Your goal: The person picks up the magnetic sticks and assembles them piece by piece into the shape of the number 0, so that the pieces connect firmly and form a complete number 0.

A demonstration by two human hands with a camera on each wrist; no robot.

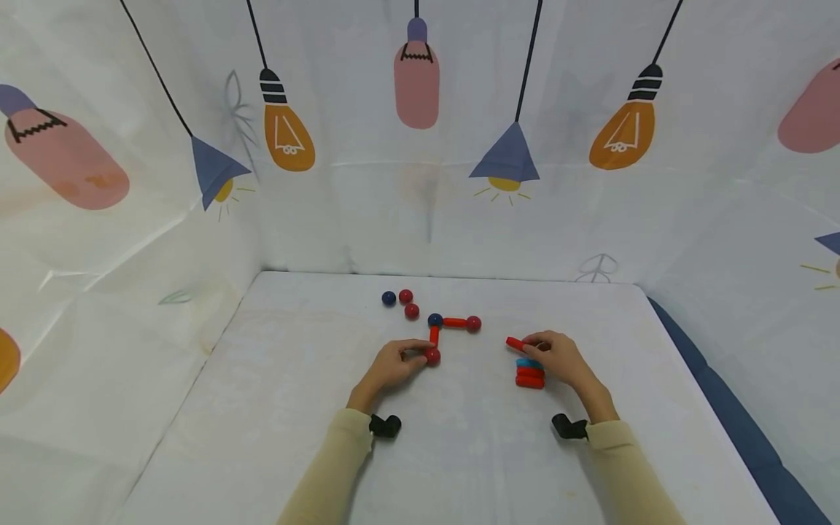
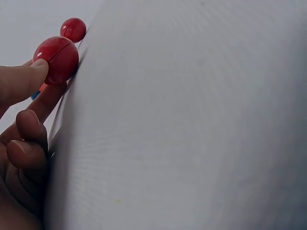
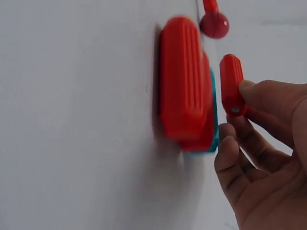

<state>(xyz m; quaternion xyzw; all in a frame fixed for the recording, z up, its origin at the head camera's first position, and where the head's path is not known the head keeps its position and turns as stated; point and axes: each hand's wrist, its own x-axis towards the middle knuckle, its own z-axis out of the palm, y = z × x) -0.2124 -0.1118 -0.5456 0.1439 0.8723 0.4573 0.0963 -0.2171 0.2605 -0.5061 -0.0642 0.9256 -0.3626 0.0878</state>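
Observation:
My left hand (image 1: 396, 362) pinches a red ball (image 2: 56, 60) at the near end of a joined piece. That piece is an L: a red rod (image 1: 434, 335) runs from this ball to a dark blue ball (image 1: 435, 320), and another red rod (image 1: 455, 322) leads right to a second red ball (image 1: 474, 324). Between thumb and fingers, my right hand (image 1: 558, 356) holds a loose red rod (image 3: 232, 85), with a small shiny dot on its end. Just below it lie red rods (image 3: 182, 79) and a blue rod (image 1: 529, 362) in a row.
Behind the L on the white table (image 1: 295, 408) lie a loose dark blue ball (image 1: 389, 298) and two red balls, one at the back (image 1: 405, 296) and one nearer (image 1: 411, 311). A printed cloth (image 1: 367, 204) hangs behind the table.

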